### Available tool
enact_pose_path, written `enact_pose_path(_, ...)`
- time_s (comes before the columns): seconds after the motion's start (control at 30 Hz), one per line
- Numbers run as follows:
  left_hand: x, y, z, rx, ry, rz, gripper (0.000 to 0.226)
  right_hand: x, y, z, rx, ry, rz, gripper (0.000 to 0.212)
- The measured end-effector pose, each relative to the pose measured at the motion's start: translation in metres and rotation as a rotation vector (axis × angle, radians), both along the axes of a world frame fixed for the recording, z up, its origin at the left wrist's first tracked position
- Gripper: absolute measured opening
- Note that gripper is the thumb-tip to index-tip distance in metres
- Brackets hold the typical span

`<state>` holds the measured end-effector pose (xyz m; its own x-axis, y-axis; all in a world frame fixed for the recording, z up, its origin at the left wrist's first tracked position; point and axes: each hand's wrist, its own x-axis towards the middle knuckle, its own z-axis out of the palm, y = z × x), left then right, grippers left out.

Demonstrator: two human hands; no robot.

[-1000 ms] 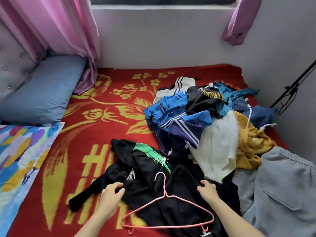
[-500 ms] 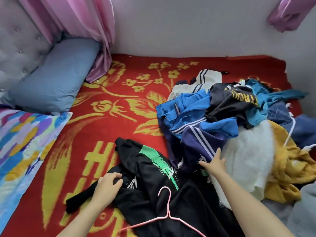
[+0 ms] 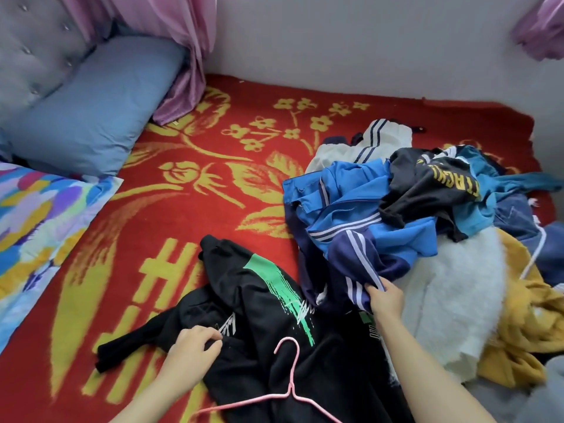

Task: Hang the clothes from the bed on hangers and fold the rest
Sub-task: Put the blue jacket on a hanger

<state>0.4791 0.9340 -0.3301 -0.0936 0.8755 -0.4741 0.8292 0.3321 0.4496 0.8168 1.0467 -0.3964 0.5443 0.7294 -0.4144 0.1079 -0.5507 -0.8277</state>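
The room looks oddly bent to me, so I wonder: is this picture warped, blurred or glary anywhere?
In the head view the wide lens bows the far edge of the red blanket; light there is soft and even, without glare; the pink curtain in that view's upper right corner is blurred, while the right hand gripping the blue striped jacket is fairly sharp.

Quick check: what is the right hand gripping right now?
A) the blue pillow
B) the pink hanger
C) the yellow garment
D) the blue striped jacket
D: the right hand pinches the blue striped jacket at its navy edge; the pink hanger lies loose on the black garment.
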Motion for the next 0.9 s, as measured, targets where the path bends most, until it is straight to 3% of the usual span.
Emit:
enact_pose_path(0.1, 0.007, -0.003, 0.000, -0.052, -0.035, 0.047, 0.011, -0.014, -0.045, -0.007, -0.014, 0.019, -0.020, 0.010)
enact_pose_path(0.37, 0.018, -0.037, 0.021, -0.119, -0.263, 0.120, 0.014, -0.032, -0.094, 0.050, -0.034, 0.013, -0.026, 0.011)
enact_pose_path(0.47, 0.019, -0.057, 0.023, -0.146, -0.338, 0.114, 0.014, -0.037, -0.091, 0.092, -0.007, -0.121, 0.049, 0.016)
enact_pose_path(0.6, 0.006, -0.062, 0.029, -0.137, -0.369, 0.044, 0.017, -0.056, -0.103, 0.164, 0.080, -0.380, 0.152, 0.040)
enact_pose_path(0.73, -0.025, -0.043, 0.050, -0.078, -0.473, -0.054, 0.054, -0.095, -0.114, 0.246, 0.244, -0.660, 0.257, 0.040)
enact_pose_path(0.9, -0.081, -0.011, 0.090, 0.110, -0.522, -0.216, 0.107, -0.183, -0.114, 0.352, 0.436, -0.912, 0.385, 0.008)
